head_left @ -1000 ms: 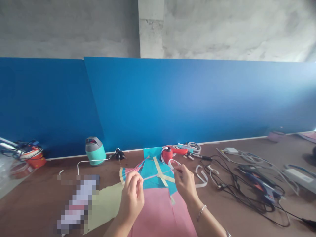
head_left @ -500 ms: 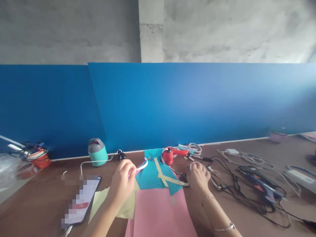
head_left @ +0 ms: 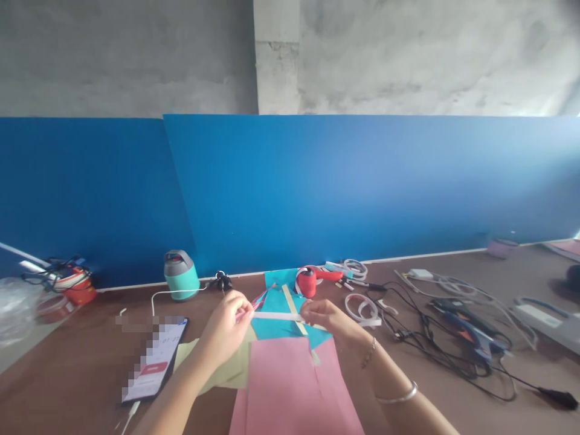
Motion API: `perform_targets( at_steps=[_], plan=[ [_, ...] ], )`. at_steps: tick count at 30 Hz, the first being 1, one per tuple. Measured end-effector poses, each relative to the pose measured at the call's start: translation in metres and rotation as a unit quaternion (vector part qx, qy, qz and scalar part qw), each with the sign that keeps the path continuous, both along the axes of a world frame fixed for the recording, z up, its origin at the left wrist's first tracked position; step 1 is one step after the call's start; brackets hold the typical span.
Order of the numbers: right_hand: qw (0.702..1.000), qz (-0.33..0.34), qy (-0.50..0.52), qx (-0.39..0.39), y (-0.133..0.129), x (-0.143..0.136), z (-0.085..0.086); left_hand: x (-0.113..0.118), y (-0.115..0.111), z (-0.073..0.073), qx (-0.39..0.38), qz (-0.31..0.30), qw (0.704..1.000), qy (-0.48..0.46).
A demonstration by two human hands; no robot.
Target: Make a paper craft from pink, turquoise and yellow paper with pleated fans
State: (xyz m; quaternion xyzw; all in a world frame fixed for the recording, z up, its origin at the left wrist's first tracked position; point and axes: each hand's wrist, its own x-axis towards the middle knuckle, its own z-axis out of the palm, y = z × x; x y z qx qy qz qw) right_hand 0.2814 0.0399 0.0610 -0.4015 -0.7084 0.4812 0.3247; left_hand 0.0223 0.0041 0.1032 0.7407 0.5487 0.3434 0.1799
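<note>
So the white strip is stretched pretty straight between the two hands, above the turquoise paper. The left hand has one end in a fingertip pinch, and the right hand has the same kind of grip on the other.

My main worry would be a crease or tear: the strip is skinny and looks like paper, so a harder tug from either side could do it. A loose pinch could also let one end slip out and curl up.

Pink and blue strips poke out right behind the left fingers; can't tell if that hand has them too, but they could snag or get muddled. The pale yellow strip underneath might get dragged if the hands dip, and the right forearm could catch the white coil near it on the bench.
</note>
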Motion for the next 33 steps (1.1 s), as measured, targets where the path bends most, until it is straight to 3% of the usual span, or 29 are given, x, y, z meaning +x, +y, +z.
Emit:
perform_targets(
  at_steps=[3,7,12,19,24,27,30,33],
  plan=[
    [0.999,-0.025,-0.023,-0.032,0.0,0.002,-0.021,-0.001,0.003,-0.019,-0.115,0.038,0.992,-0.03],
    [0.99,-0.087,-0.024,-0.112,0.002,-0.005,-0.054,0.002,0.005,-0.047,-0.274,0.065,0.944,-0.17],
    [0.981,-0.148,0.047,-0.117,0.004,-0.016,-0.081,0.004,0.007,-0.08,-0.338,0.066,0.889,-0.301],
    [0.977,-0.209,-0.022,0.034,-0.002,-0.019,-0.071,0.004,0.011,-0.1,-0.336,0.072,0.886,-0.31],
    [0.97,-0.232,-0.044,0.053,-0.005,-0.016,-0.069,0.006,0.012,-0.101,-0.327,0.08,0.891,-0.304],
    [0.965,-0.246,-0.089,0.025,-0.006,-0.015,-0.069,0.006,0.012,-0.101,-0.323,0.085,0.892,-0.307],
    [0.966,-0.219,-0.135,0.008,-0.01,-0.016,-0.064,0.006,0.012,-0.102,-0.316,0.085,0.892,-0.311],
    [0.967,-0.204,-0.142,0.048,-0.012,-0.017,-0.06,0.006,0.012,-0.102,-0.311,0.084,0.892,-0.316]
  ],
)
